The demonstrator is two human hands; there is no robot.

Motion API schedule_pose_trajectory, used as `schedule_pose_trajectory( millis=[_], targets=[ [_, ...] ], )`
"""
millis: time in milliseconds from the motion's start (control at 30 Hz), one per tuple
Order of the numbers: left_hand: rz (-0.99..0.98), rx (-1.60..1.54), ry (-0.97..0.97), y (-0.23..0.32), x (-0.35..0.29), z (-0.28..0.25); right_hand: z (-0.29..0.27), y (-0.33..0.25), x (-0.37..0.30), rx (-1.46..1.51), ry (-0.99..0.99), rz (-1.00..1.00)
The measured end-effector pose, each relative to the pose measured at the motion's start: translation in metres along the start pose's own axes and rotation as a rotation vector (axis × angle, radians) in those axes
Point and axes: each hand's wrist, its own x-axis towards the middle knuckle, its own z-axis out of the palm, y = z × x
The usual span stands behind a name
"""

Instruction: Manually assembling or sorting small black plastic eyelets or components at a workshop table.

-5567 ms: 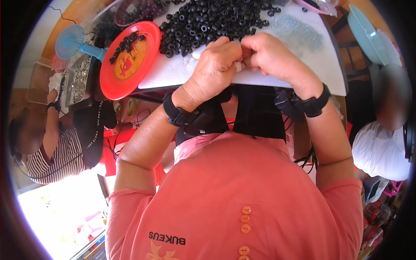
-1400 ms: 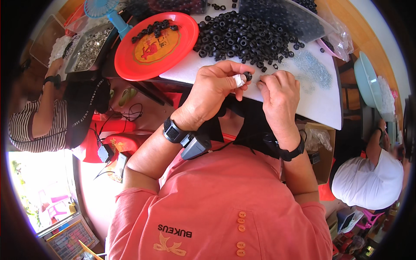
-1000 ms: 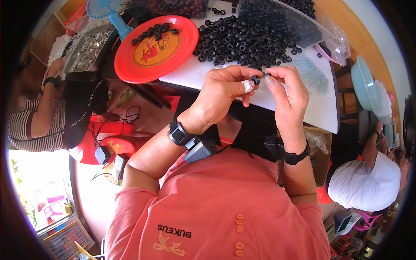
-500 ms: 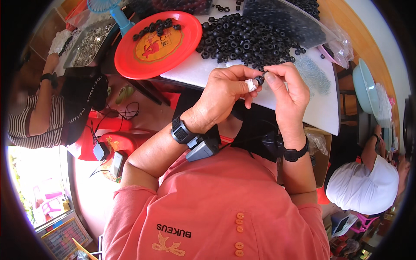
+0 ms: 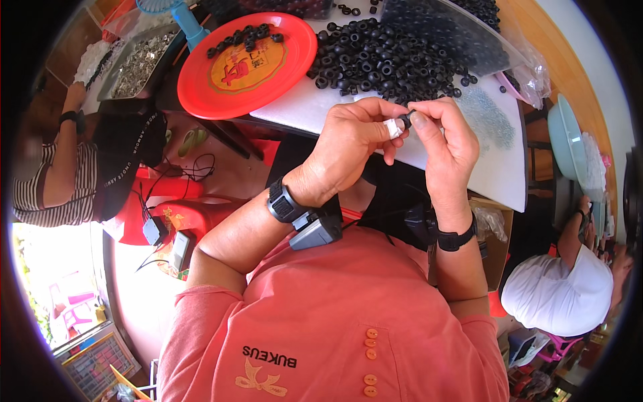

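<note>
Hands (image 5: 351, 137) drew together; bead (image 5: 406, 120) black, rounded

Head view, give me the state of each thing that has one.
Left hand, pinching a black bead
Right hand, thumb at that bead, grip unclear
Red plate, face up, small black pieces on it
Bead pile, loose on white mat
Cardboard box, open, clear plastic bag inside
Blue fan, partly out of frame, running or off unclear
</note>
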Motion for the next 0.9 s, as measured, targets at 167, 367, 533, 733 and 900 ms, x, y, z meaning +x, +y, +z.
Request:
schedule_pose_trajectory(
  millis=[167, 367, 533, 733, 900],
  targets=[
    [-0.010, 0.025, 0.008, 0.0006, -0.0004, -0.0004, 0.0018, 0.0026, -0.0013, -0.007, 0.020, 0.004],
    [0.001, 0.012, 0.021, -0.0004, -0.0014, 0.0006, 0.0009, 0.0017, -0.0017, -0.049, -0.006, -0.059],
    [0.027, 0.044, 0.047, -0.0009, -0.0028, 0.0035, -0.0008, 0.0049, 0.0027, 0.082, -0.047, 0.037],
    [0.018, 0.014, 0.065, 0.0011, -0.0035, 0.0066, -0.0014, 0.0063, 0.0034, 0.051, 0.004, 0.001],
    [0.000, 0.075, 0.041, 0.0012, -0.0040, 0.0054, -0.0025, 0.0074, 0.0045, 0.005, 0.052, 0.010]
  ],
)
